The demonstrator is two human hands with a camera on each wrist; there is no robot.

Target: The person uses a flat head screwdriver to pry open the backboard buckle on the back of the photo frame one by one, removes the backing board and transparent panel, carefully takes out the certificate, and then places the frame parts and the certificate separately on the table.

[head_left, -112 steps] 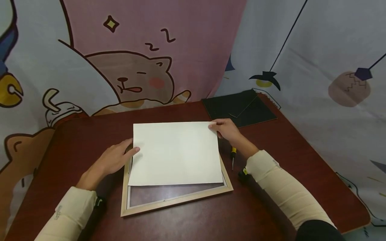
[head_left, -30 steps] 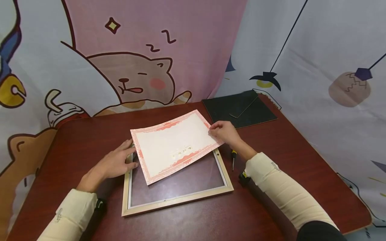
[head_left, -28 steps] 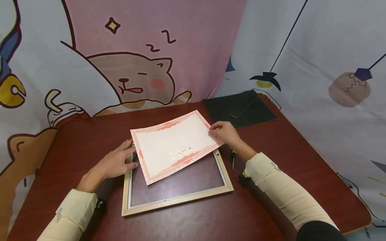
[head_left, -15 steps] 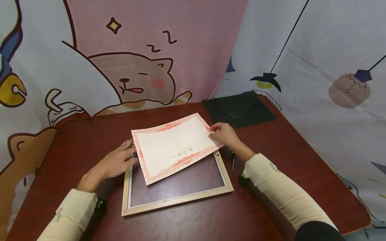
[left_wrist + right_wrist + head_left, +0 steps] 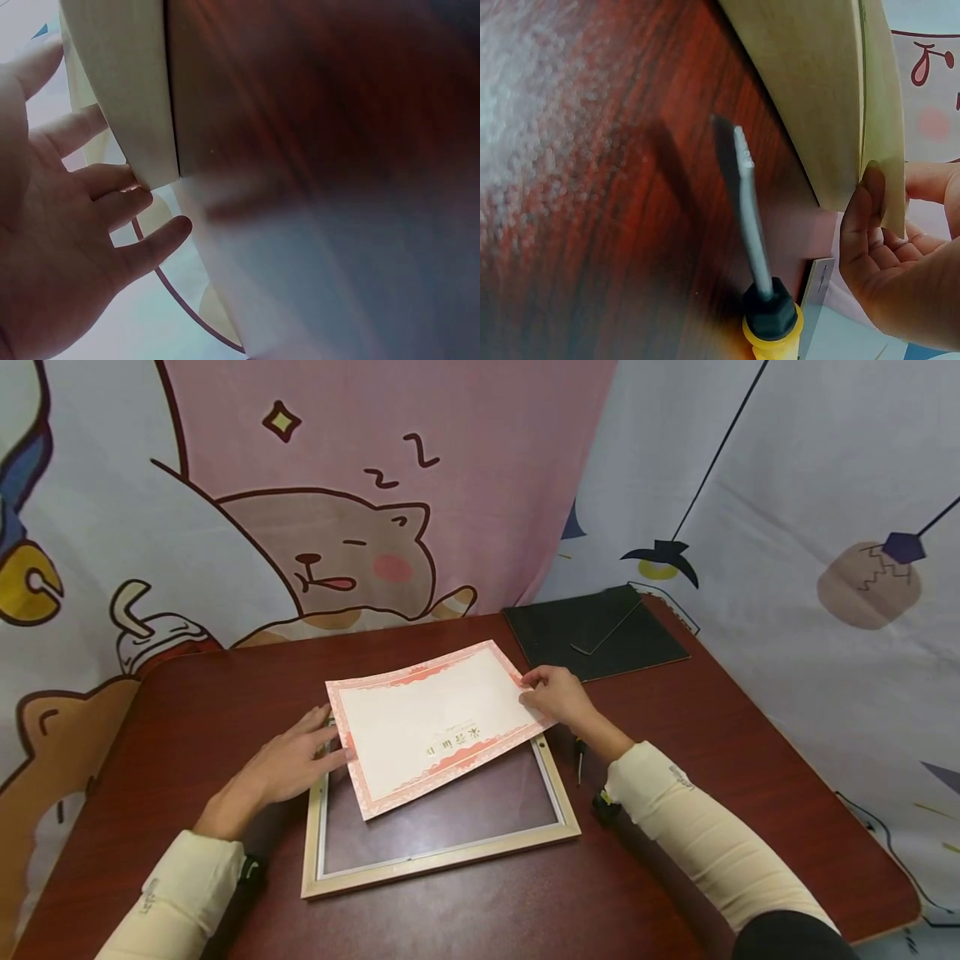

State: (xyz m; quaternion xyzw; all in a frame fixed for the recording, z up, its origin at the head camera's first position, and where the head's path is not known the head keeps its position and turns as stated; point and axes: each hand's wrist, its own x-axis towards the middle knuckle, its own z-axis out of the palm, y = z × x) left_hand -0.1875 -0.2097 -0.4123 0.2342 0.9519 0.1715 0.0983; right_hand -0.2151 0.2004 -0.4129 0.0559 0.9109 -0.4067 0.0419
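A certificate [image 5: 427, 710] with a pink-red patterned border and gold characters lies tilted across the upper part of a pale wooden picture frame [image 5: 450, 862]. My right hand [image 5: 561, 697] pinches its right edge between thumb and fingers; the right wrist view shows the thumb against the bent sheet [image 5: 885, 112], above the frame's corner. My left hand [image 5: 281, 764] rests at the frame's left side, fingers spread, the thumb reaching the certificate's left edge. In the left wrist view the fingertips sit along the frame's side bar [image 5: 135, 90]. The sheet hides the frame's far bar.
A screwdriver [image 5: 769, 311] with a yellow and black handle lies right of the frame, under my right forearm. A dark green-black backing board [image 5: 600, 627] lies at the table's back right corner. A printed curtain [image 5: 480, 485] hangs behind the brown table [image 5: 712, 827].
Earlier the sheet showed its plain white side, squarer over the frame; now its printed side faces up, turned at an angle. My left thumb has moved slightly right onto its edge.
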